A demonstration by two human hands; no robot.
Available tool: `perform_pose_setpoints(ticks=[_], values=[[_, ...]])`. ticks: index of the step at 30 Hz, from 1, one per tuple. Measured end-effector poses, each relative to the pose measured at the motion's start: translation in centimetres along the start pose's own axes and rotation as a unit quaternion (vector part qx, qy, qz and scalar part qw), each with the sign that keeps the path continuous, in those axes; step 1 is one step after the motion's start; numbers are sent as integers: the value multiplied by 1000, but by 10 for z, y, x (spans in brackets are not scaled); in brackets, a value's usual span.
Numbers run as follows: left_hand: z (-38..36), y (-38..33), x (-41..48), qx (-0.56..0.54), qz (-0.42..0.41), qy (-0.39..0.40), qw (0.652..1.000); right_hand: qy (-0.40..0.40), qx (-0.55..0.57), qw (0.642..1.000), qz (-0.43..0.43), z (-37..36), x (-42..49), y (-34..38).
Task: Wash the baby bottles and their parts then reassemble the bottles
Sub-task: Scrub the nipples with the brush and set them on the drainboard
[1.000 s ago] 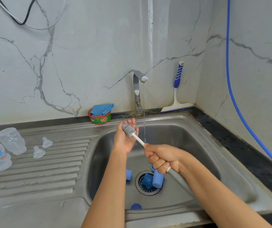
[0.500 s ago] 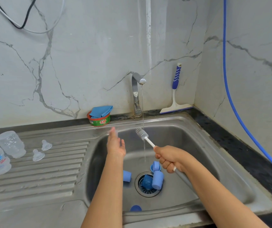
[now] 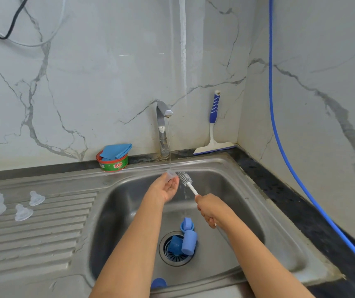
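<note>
water point(image 3: 169, 143) now runs over the left hand point(image 3: 168, 188), fingers apart, off the brush point(image 3: 186, 179) it cupped a second ago. right hand point(image 3: 211, 209) fingers clamp the handle. blue caps point(image 3: 188, 239) lie in the sink point(image 3: 236, 190), seemingly next.

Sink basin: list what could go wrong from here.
1. The blue caps lie on the drain strainer while the tap runs; they may block drainage and sit in dirty water.
2. The right hand grips the brush far from its head, beside the open left hand; bristles could flick water outward.
3. Two loose nipples on the drainboard could be knocked off.
</note>
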State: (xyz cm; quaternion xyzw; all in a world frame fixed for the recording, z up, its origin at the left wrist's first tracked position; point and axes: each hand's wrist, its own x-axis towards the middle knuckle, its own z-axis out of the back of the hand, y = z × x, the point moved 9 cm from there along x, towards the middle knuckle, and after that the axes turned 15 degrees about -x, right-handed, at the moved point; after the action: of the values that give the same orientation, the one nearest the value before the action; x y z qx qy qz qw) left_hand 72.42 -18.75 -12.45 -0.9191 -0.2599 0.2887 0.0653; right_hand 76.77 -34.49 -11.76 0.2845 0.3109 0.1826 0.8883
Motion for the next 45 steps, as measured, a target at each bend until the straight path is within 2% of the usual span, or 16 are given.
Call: perform_pose_setpoints(ticks=[4,10,12,15,18,20,25,28,30,32,35,37,39,42,43,45], values=[[3,8,12,-42,45,-13,998,-1,0,1000,-3,1,2,0],[10,-4,14,127,-9,-12,992,-1,-4,1000,-13,1,3,-1],[6,-22,19,226,-107,-10,968,-2,-5,1000,-16,1,3,-2],[-4,-45,14,378,-243,-16,893,-4,-11,1000,-23,2,4,-3],[-9,-47,12,421,-257,-3,870,-9,-21,999,-26,3,3,-4],[-8,-46,15,403,-242,-3,883,-11,-27,999,-25,3,3,-4],[-3,-26,7,170,-95,5,981,1,-23,999,-22,0,3,-4],[1,-25,-3,173,-79,-7,982,9,-36,999,-13,-4,3,-2],[5,-36,-4,224,-118,-23,967,8,-49,999,-2,-6,2,0],[4,-60,-9,326,-218,-32,919,2,-69,998,13,-8,0,4],[-19,-91,-38,568,-397,-10,721,-13,-110,993,36,-9,-9,11],[-21,-101,-56,639,-425,1,641,-17,-137,989,54,-13,-17,18],[-16,-113,-67,667,-415,-9,619,-27,-166,983,71,-14,-24,25],[-6,-132,-90,753,-390,-46,527,-38,-195,976,92,-25,-34,42],[-3,-142,-100,755,-402,-61,515,-40,-201,974,100,-27,-37,48],[6,-169,-118,722,-434,-91,531,-41,-212,969,117,-34,-43,63]])
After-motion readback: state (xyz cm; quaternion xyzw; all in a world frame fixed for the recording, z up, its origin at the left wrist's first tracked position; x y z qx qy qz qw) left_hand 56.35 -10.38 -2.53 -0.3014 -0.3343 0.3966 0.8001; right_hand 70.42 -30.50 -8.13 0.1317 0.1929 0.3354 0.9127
